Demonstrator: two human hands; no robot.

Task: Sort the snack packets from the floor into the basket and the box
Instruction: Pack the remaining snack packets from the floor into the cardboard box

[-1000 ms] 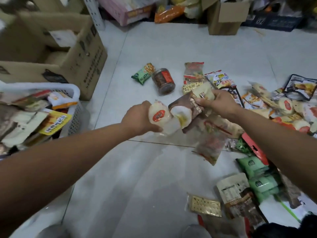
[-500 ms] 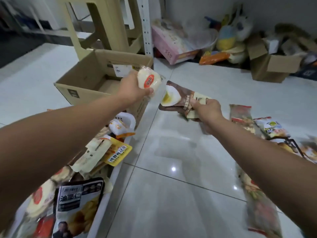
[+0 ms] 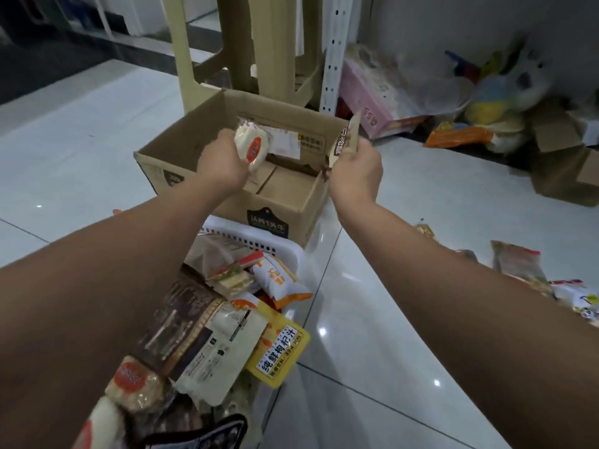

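My left hand [image 3: 220,165] grips a round white bun packet [image 3: 252,144] with a red oval label, held over the open cardboard box [image 3: 227,205]. My right hand [image 3: 356,171] holds a brown and cream snack packet [image 3: 346,139] upright above the box's right edge. Nearer to me, the white plastic basket [image 3: 259,241] is piled with packets, a yellow one [image 3: 280,351] hanging over its rim. More snack packets [image 3: 518,267] lie on the floor at the right.
A beige plastic stool [image 3: 259,53] and a white perforated shelf post [image 3: 332,50] stand behind the box. A pink carton [image 3: 372,98], bags and another cardboard box [image 3: 564,170] crowd the back right wall. White glossy tiles surround the box and basket.
Both hands have carried their packets from the floor pile leftwards and forward until they are over the cardboard box. My view has swung left, and the basket now lies below my left arm.
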